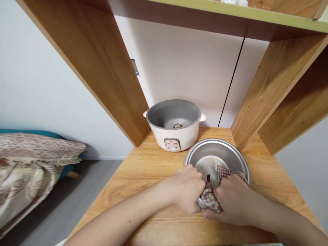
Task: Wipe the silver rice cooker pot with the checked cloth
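Note:
A silver inner pot (205,148) from a rice cooker sits on the wooden desktop with its opening upward. My left hand (191,188) is closed over the pot's near left rim, fingers on the inside. A brown-and-white patterned cloth (210,199) is bunched in my right hand (234,196), which is closed at the near right side of the pot. Part of the cloth lies inside the pot, and a small dark red loop sticks up from it. Behind the pot stands the white rice cooker body (176,136), lidless, its heating base showing inside.
Upright wooden panels (102,71) flank the desktop (143,171), and a shelf (205,20) with a pale green edge crosses above. A white wall panel is at the back. To the left, a patterned cover (33,164) drapes over blue furniture on the grey floor.

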`<state>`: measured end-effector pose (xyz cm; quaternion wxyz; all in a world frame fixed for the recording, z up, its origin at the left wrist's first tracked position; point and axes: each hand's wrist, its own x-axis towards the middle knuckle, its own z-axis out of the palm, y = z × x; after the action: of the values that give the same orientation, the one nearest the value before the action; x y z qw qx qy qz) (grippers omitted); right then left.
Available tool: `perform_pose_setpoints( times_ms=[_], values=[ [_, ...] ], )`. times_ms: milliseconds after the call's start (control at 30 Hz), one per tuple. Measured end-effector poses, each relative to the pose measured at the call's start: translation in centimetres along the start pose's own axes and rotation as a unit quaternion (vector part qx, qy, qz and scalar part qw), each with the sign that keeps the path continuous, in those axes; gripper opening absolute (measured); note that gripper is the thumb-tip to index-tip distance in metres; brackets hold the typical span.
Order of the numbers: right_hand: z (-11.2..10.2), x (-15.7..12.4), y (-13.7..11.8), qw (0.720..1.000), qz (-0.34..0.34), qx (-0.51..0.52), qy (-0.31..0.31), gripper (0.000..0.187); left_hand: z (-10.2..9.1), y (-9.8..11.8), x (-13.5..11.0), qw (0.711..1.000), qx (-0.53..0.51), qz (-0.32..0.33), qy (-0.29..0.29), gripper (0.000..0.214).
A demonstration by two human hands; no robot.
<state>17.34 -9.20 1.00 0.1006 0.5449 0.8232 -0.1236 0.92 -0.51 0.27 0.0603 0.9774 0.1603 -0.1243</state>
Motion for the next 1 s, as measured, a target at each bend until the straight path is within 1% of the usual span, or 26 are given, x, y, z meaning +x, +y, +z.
perform_pose_setpoints(
  times_ms=[100,167,233,300,467,600,700,833,1000],
  values=[
    [0.0,-0.1,0.9,0.999,-0.030,0.028,-0.022,0.069,0.3,-0.1,0.0,1.000,0.006,0.011,0.011,0.024],
    [-0.1,-0.2,1.6,0.997,-0.055,0.027,-0.042,0.068,0.4,-0.2,0.0,1.000,0.009,0.018,0.015,0.023],
    [-0.2,-0.2,2.0,0.996,-0.066,0.015,-0.051,0.065,0.6,-0.3,0.0,1.000,0.009,0.019,0.019,0.024],
    [-0.4,-0.1,2.1,0.997,-0.064,0.005,-0.048,0.064,0.6,-0.3,0.0,1.000,0.006,0.018,0.024,0.025],
    [-0.5,-0.2,1.3,0.998,-0.051,-0.013,-0.030,0.068,0.5,-0.4,-0.1,1.000,-0.003,0.016,0.019,0.023],
    [-0.4,-0.4,1.0,0.998,-0.048,-0.023,-0.020,0.065,0.2,-0.5,-0.1,1.000,0.001,0.019,0.010,0.023],
    [-0.3,-0.3,0.9,0.999,-0.046,-0.008,-0.011,0.062,0.0,-0.3,-0.1,1.000,0.007,0.017,0.004,0.026],
    [-0.1,0.0,1.0,0.999,-0.042,0.014,-0.004,0.060,0.1,0.2,-0.2,1.000,0.010,0.014,0.016,0.032],
    [-0.1,0.5,1.1,0.998,-0.047,0.024,-0.017,0.062,0.4,0.9,0.1,1.000,0.011,0.000,0.004,0.035]
  ],
)
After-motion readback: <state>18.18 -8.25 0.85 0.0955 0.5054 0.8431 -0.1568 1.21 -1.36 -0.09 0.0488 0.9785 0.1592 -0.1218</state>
